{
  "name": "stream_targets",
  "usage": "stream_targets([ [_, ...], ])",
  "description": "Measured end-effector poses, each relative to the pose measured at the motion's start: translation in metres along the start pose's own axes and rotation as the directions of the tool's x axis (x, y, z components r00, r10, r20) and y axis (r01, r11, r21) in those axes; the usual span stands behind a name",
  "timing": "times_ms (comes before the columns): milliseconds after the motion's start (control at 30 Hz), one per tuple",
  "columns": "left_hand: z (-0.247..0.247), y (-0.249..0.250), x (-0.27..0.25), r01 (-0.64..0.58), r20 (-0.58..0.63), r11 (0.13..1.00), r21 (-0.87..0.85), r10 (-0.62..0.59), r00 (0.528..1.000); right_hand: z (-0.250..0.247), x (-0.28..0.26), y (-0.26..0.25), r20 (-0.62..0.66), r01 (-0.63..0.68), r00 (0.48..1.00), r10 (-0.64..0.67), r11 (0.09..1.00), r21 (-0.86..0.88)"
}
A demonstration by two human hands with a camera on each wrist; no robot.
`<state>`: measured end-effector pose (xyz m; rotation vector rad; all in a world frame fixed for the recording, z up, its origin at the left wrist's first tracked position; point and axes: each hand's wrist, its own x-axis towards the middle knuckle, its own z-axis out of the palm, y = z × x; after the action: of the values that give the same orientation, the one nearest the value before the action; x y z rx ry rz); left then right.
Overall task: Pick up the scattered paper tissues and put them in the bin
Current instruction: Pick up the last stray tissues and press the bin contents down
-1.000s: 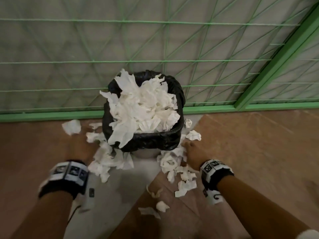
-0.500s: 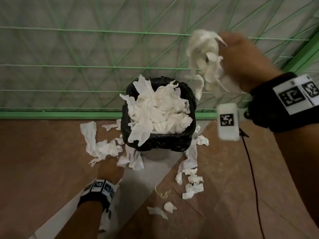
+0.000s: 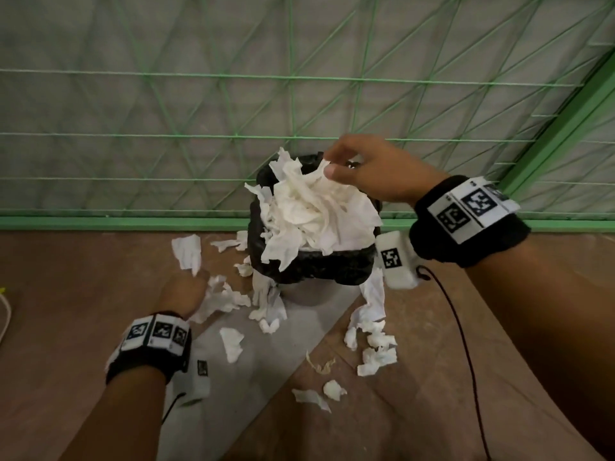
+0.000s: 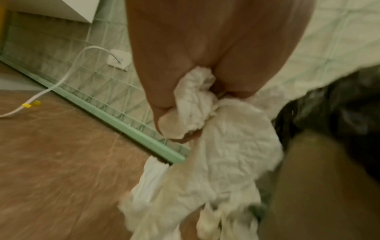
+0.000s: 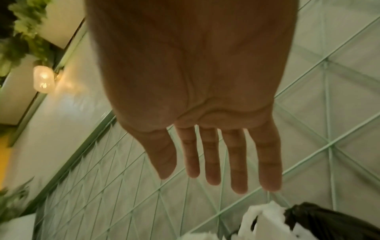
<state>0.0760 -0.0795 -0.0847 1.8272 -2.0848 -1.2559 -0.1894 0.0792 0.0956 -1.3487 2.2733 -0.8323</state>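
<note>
Fingers of the right hand (image 3: 372, 171) hang spread over the bin (image 3: 312, 264); left hand (image 3: 181, 292) clutches floor tissues (image 4: 205, 104); no legible writing.

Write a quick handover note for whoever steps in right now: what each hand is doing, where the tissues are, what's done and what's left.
Left hand: down on the floor left of the bin, gripping a tissue clump.
Right hand: open over the bin, fingers straight, holding nothing.
Done: the bin is heaped with tissues, some hanging over its rim.
Left: bin the left hand's clump, then the scattered tissues around the base.
</note>
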Motion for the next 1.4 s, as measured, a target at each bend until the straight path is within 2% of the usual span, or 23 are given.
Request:
stream_targets([
  [100, -0.031, 0.036, -0.011, -0.038, -0.076, 0.99, -0.135, 0.027, 0.997, -0.018, -0.002, 0.01, -0.093, -0.028, 0.995, 0.042, 0.99, 0.139],
  [200, -0.067, 0.089, -0.033, -0.222, -0.201, 0.954, -0.203, 0.182, 0.963, -0.027, -0.003, 0.025, -0.095, -0.092, 0.988, 0.121, 0.96, 0.263],
  [267, -0.081, 0.128, -0.056, -0.371, -0.245, 0.887, -0.276, 0.309, 0.919, -0.03, -0.003, 0.037, -0.12, -0.116, 0.979, 0.165, 0.933, 0.34],
  [367, -0.077, 0.184, -0.096, -0.548, -0.212, 0.733, -0.404, 0.508, 0.835, -0.029, -0.003, 0.056, -0.162, -0.144, 0.961, 0.224, 0.906, 0.397],
  [433, -0.063, 0.209, -0.111, -0.563, -0.103, 0.699, -0.441, 0.584, 0.805, -0.026, -0.007, 0.071, -0.192, -0.17, 0.943, 0.271, 0.89, 0.424],
  [500, -0.043, 0.214, -0.11, -0.545, 0.086, 0.749, -0.376, 0.614, 0.784, -0.013, -0.014, 0.097, -0.158, -0.28, 0.921, 0.355, 0.888, 0.366],
  [533, -0.031, 0.212, -0.106, -0.524, 0.192, 0.798, -0.297, 0.587, 0.786, -0.003, -0.019, 0.113, -0.115, -0.355, 0.907, 0.405, 0.882, 0.309],
  [600, -0.009, 0.205, -0.093, -0.508, 0.353, 0.861, -0.026, 0.484, 0.801, 0.025, -0.033, 0.15, 0.036, -0.511, 0.859, 0.51, 0.855, 0.089],
  [633, 0.002, 0.2, -0.084, -0.522, 0.407, 0.842, 0.138, 0.432, 0.805, 0.038, -0.038, 0.169, 0.088, -0.538, 0.834, 0.545, 0.838, -0.095],
  [667, 0.011, 0.196, -0.076, -0.544, 0.453, 0.787, 0.29, 0.388, 0.803, 0.05, -0.047, 0.18, 0.09, -0.518, 0.826, 0.557, 0.811, -0.272],
  [700, 0.02, 0.192, -0.067, -0.572, 0.477, 0.712, 0.408, 0.368, 0.798, 0.06, -0.055, 0.186, 0.079, -0.456, 0.843, 0.532, 0.785, -0.42],
  [733, 0.026, 0.191, -0.06, -0.585, 0.491, 0.642, 0.495, 0.349, 0.798, 0.07, -0.059, 0.197, 0.056, -0.443, 0.849, 0.526, 0.764, -0.469],
  [833, 0.037, 0.192, -0.043, -0.635, 0.527, 0.464, 0.618, 0.355, 0.772, 0.096, -0.066, 0.227, 0.03, -0.558, 0.8, 0.599, 0.762, -0.328],
  [900, 0.044, 0.194, -0.033, -0.643, 0.55, 0.386, 0.661, 0.333, 0.765, 0.111, -0.055, 0.253, -0.036, -0.599, 0.794, 0.607, 0.771, -0.217],
  [1000, 0.057, 0.192, -0.022, -0.649, 0.579, 0.329, 0.686, 0.294, 0.761, 0.122, -0.028, 0.274, -0.008, -0.611, 0.79, 0.614, 0.785, -0.101],
  [1067, 0.061, 0.192, -0.017, -0.659, 0.599, 0.345, 0.668, 0.275, 0.752, 0.129, -0.009, 0.274, 0.043, -0.607, 0.79, 0.611, 0.791, -0.078],
  [1133, 0.061, 0.195, -0.014, -0.677, 0.602, 0.366, 0.638, 0.311, 0.735, 0.139, 0.007, 0.274, 0.104, -0.567, 0.812, 0.574, 0.819, -0.089],
  [1233, 0.054, 0.201, -0.01, -0.698, 0.578, 0.378, 0.608, 0.392, 0.715, 0.156, 0.022, 0.263, 0.214, -0.431, 0.872, 0.44, 0.898, -0.086],
  [1300, 0.044, 0.205, -0.009, -0.709, 0.55, 0.415, 0.57, 0.449, 0.704, 0.165, 0.023, 0.249, 0.261, -0.309, 0.903, 0.34, 0.939, -0.153],
  [1400, 0.03, 0.214, -0.019, -0.75, 0.53, 0.468, 0.468, 0.53, 0.661, 0.177, 0.012, 0.236, 0.242, -0.195, 0.934, 0.261, 0.944, -0.266],
])
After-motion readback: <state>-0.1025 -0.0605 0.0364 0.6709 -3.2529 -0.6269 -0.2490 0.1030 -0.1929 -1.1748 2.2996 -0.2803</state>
